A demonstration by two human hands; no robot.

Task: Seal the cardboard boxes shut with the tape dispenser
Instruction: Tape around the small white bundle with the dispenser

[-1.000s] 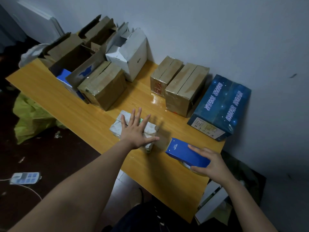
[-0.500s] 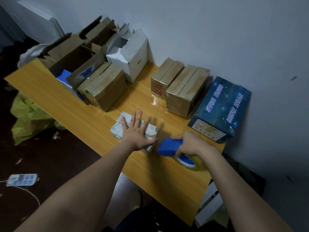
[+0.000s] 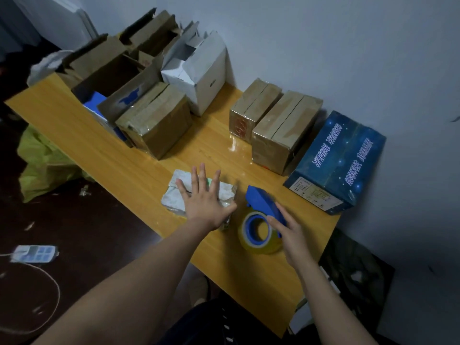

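One desk (image 3: 74, 125) holds one blue box (image 3: 341, 160) at 2 o'clock and three taped brown boxes (image 3: 281, 125) toward 12. One small pale box (image 3: 178, 195), centre, lies under the left hand (image 3: 204, 205), grip spread flat. One tape dispenser (image 3: 261, 202) sits at 4 o'clock; the right hand (image 3: 291, 235) rests on it, grip straight-fingered.

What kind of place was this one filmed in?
Probably a room at home used as a makeshift packing spot: a wooden table pushed against a plain wall, taped and open cardboard boxes crowded on it, and a power strip on the dark floor.
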